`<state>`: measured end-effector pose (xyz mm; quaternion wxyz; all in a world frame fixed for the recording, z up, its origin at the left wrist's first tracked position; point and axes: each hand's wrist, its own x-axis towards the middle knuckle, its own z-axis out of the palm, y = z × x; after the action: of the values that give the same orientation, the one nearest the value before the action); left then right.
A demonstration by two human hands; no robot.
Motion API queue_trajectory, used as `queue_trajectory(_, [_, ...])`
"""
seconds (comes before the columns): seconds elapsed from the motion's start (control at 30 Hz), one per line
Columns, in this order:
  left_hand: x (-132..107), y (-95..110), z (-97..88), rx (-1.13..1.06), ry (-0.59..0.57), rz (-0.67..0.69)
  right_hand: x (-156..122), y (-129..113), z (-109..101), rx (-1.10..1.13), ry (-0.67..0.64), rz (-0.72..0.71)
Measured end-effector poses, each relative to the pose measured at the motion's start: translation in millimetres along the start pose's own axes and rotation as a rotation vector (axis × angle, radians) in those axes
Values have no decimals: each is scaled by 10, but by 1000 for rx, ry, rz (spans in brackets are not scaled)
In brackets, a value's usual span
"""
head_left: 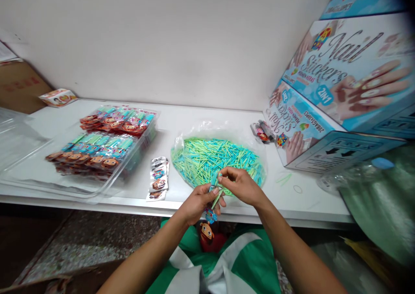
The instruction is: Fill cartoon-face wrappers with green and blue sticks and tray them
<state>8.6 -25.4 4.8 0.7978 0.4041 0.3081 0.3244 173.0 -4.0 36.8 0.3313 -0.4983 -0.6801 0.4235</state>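
My left hand (198, 202) is closed around a small packet (210, 216), printed blue and brown with a cartoon face, which hangs below the table's front edge. Light green and blue sticks show between the fingers at the packet's upper end. Over that end, my right hand (239, 183) is closed in a pinch with its fingertips on the sticks; how many it grips I cannot tell. Just beyond both hands lies a clear plastic bag (223, 153) full of loose green and blue sticks. Flat printed sachets (158, 177) lie left of the bag.
Filled packets lie in two rows in a clear plastic tray (113, 186) on the left. Nail-sticker boxes (324, 91) are stacked at the right, near a clear bottle (343, 177). Small dark packets (261, 131) rest behind the bag. A brown carton (22, 84) stands far left.
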Motion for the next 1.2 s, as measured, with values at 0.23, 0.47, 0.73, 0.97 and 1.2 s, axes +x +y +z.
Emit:
queue_trajectory(0.23, [5, 2, -10, -17, -3, 2, -5, 16, 53, 57, 46, 7])
queue_trajectory(0.47, [5, -6, -11, -30, -15, 17, -36, -23, 42, -2, 16, -5])
queue_trajectory(0.73, [16, -16, -6, -12, -15, -2, -28, -25, 91, -38, 46, 23])
queue_trajectory(0.97, [-21, -55, -96, 20, 49, -7, 33, 124, -26, 25, 14, 10])
queue_trajectory(1.2, [-227, -151, -400, 20, 249, -62, 353, 563, -42, -427, 60, 112])
